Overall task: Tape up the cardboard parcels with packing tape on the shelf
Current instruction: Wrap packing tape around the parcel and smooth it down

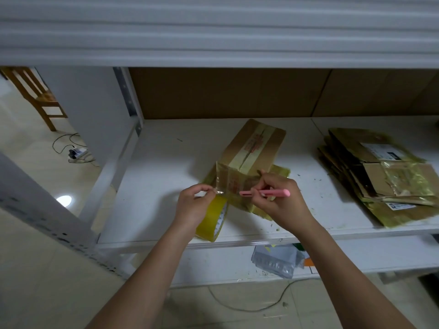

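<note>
Left hand pinching tape strip off tape roll; right hand gripping pink cutter; parcel lying at 12 o'clock, touching right hand.

pale tiled floor | wooden chair | power strip | grey wall

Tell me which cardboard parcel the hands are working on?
The single cardboard box mid-shelf, right behind both hands; the others lie flattened in a stack at the right, untouched.
</note>
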Available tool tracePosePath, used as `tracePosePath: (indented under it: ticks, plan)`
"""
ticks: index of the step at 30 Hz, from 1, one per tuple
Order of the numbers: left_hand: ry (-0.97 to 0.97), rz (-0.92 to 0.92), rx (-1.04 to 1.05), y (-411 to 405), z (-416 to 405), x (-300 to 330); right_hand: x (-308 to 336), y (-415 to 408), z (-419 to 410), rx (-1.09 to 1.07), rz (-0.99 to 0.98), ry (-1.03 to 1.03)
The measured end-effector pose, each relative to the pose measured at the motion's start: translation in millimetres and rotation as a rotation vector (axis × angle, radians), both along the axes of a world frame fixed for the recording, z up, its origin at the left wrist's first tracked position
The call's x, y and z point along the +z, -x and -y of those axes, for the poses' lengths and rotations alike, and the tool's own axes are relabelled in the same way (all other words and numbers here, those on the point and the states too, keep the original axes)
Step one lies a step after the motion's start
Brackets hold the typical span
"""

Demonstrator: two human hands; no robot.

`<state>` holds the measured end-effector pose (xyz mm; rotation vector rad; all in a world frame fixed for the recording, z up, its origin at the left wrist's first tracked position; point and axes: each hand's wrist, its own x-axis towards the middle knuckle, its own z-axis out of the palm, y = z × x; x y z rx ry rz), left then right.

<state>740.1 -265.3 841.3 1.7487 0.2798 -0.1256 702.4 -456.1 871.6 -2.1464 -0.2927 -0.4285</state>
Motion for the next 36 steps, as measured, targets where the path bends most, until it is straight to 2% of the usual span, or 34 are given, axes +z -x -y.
tracePosePath:
  ticks: [3,5,8,11,12,14,16,18,21,25,27,29,31,32,34,36]
  plan:
    - [0.015,0.001,0.000,4.2,-0.8,1.1,7.9,2.8,-3.3,-0.030,-0.097,-0.160]
    - [0.017,0.010,0.004,5.4,-0.4,2.1,14.2,9.1,-0.5,-0.046,-0.083,-0.320]
    - [0.007,0.012,0.009,5.5,-1.8,3.6,22.1,22.7,5.9,-0.108,0.104,-0.491]
    - [0.012,0.008,0.016,5.6,-1.9,2.0,11.8,26.9,18.5,-0.316,0.286,-0.493]
    - [0.016,0.009,0.020,5.7,-1.6,1.6,2.8,24.9,25.7,-0.393,0.317,-0.437]
    - [0.019,0.011,0.025,5.0,-0.9,0.5,-22.6,17.6,45.3,-0.532,0.282,-0.180]
    - [0.009,0.013,0.028,4.1,-0.3,-1.3,-53.7,12.9,66.1,-0.623,0.106,0.082]
    - [0.005,0.016,0.034,3.9,0.9,-1.9,-79.1,12.3,81.9,-0.629,-0.096,0.259]
    - [-0.014,0.031,0.042,6.0,3.2,0.0,-95.0,15.3,91.5,-0.584,-0.304,0.403]
    - [-0.024,0.031,0.064,8.5,-4.1,1.9,-100.5,15.3,94.9,-0.520,-0.327,0.507]
    - [-0.055,0.052,0.069,7.8,-16.6,6.9,-92.5,19.5,92.1,-0.564,-0.327,0.471]
    - [-0.108,0.104,0.036,7.2,-32.0,15.5,-78.0,26.5,77.3,-0.576,-0.176,0.389]
    - [-0.169,0.145,-0.031,7.4,-45.3,23.8,-60.7,35.2,45.2,-0.387,-0.002,0.297]
    - [-0.194,0.151,-0.068,7.9,-49.8,26.8,-54.2,37.4,24.7,-0.252,0.021,0.240]
    - [-0.228,0.163,-0.131,8.9,-55.2,29.0,-48.3,35.2,-17.3,-0.054,-0.079,0.069]
    - [-0.271,0.189,-0.190,9.7,-59.1,28.0,-48.1,23.9,-51.7,-0.006,-0.238,-0.162]
